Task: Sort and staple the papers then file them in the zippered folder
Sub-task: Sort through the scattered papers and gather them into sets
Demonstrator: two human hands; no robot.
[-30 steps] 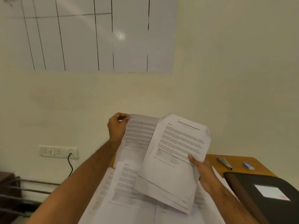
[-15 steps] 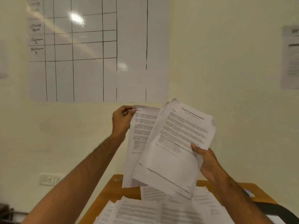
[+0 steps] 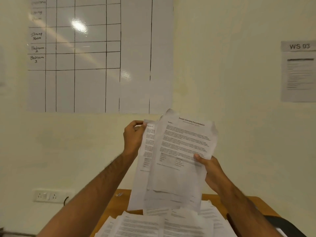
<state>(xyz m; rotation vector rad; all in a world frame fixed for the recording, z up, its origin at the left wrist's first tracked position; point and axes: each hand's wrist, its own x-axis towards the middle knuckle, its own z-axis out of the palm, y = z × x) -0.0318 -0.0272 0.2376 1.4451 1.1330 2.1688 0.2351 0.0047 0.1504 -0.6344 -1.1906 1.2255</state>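
Observation:
I hold printed papers upright in front of the wall. My left hand (image 3: 134, 136) pinches the top left corner of a single sheet (image 3: 144, 168) that stands behind the rest. My right hand (image 3: 211, 170) grips the right edge of a small stack of sheets (image 3: 181, 151), its thumb on the front page, which is headed "Sample Internship Documentation". The stack overlaps most of the single sheet. More loose printed papers (image 3: 162, 224) lie spread on the wooden table (image 3: 123, 200) below. A corner of the black zippered folder (image 3: 283, 224) shows at the lower right.
A whiteboard sheet with a drawn grid (image 3: 95, 53) hangs on the wall ahead, and a notice marked "WS 03" (image 3: 299, 71) at the right. A wall socket with a black cable (image 3: 51, 195) sits at the lower left, beside the table.
Both hands have raised the papers off the table and brought them closer together; the right stack now covers more of the left sheet. The view has tilted upward.

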